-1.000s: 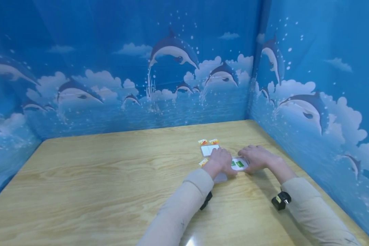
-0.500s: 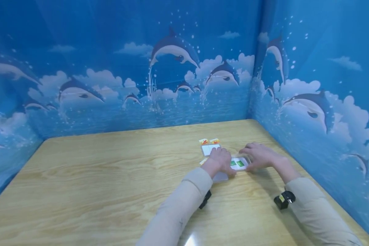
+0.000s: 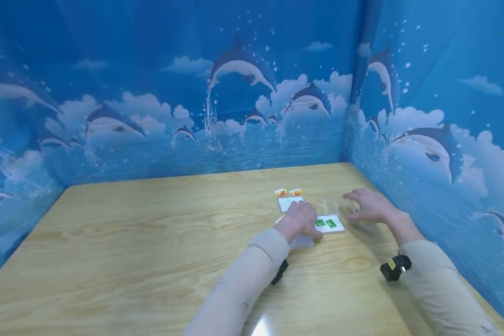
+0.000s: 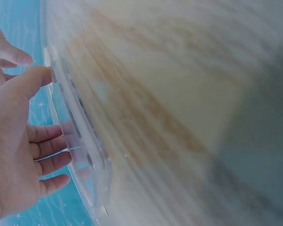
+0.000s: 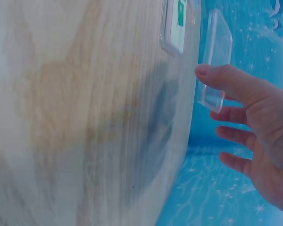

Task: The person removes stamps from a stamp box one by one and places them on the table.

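Note:
In the head view, a flat white case (image 3: 335,225) with two green pictures lies on the table, its clear plastic lid (image 3: 331,206) raised at the far side. My left hand (image 3: 299,220) lies over the left end of this case, thumb at its near corner; the left wrist view shows relaxed fingers touching clear plastic. My right hand (image 3: 371,206) is just right of the lid, fingers spread and loosely bent. In the right wrist view the thumb overlaps the clear lid (image 5: 220,47), and the case (image 5: 173,28) lies beyond. A pale case (image 3: 301,241) is partly hidden under the left hand.
Another white case (image 3: 289,204) lies behind the left hand, with two small orange-yellow picture cards (image 3: 296,192) beyond it. A blue dolphin curtain (image 3: 235,107) stands along the back and right edges of the wooden table (image 3: 151,242).
My right hand has moved right, away from the green-picture case, and the clear lid now stands up behind that case. The left hand has stayed in place.

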A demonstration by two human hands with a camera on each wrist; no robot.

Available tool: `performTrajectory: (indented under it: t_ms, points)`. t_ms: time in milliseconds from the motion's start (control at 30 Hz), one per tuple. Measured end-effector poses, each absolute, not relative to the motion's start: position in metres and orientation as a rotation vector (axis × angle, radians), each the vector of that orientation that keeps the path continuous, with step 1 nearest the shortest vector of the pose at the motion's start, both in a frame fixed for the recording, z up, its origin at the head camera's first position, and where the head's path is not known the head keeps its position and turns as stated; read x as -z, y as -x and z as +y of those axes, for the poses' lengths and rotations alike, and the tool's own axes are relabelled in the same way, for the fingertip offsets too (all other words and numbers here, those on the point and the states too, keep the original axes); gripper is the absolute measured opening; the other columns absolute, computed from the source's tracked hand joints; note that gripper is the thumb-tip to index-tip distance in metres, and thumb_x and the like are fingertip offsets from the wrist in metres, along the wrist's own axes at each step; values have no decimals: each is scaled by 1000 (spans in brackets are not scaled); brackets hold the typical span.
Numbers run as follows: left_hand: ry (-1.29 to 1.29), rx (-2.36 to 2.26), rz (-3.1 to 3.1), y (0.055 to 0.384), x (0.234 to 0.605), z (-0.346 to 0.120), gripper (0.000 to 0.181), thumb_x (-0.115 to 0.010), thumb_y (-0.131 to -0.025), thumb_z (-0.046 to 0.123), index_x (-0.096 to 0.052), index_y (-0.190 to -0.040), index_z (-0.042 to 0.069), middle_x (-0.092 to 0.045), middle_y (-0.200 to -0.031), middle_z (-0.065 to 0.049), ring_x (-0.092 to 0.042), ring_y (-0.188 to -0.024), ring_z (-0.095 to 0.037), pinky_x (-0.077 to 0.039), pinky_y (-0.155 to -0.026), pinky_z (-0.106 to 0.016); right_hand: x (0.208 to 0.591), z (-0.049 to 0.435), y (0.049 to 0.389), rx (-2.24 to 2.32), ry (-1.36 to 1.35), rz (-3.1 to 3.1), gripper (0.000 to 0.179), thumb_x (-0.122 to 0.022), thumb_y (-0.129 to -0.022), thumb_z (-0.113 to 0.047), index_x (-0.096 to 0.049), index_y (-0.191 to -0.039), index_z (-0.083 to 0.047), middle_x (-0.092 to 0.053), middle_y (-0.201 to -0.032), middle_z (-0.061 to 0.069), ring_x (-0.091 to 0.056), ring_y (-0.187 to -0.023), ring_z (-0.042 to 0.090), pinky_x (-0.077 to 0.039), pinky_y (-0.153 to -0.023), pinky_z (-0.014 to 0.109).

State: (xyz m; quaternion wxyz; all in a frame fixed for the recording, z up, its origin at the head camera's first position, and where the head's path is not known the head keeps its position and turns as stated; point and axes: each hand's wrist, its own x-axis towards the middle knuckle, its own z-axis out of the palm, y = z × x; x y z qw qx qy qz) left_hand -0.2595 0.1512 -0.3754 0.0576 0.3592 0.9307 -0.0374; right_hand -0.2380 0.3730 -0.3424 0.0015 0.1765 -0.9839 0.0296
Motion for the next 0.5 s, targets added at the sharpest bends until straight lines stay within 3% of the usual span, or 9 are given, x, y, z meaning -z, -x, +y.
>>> performTrajectory:
  t_ms: [200,500]
  points:
    - [-1076,120,2811,258,375,151,48,-59,-78,61,-60,-99,18,-49,-91,4,-42,-85,-13,-35,-78,-29,346,384,241,-105,-400,-3134,63,-68,-79,-30,-50,-125,8,-49,-122,32,-44,-112,49,-36,-90,59]
    - [-1095,133,2819,259,374,150,48,-58,-78,61,-60,-100,18,-50,-93,3,-42,-86,-13,-35,-79,-29,352,403,243,-51,-371,-3214,65,-67,-72,-21,-47,-127,8,-47,-124,33,-43,-111,52,-37,-86,62]
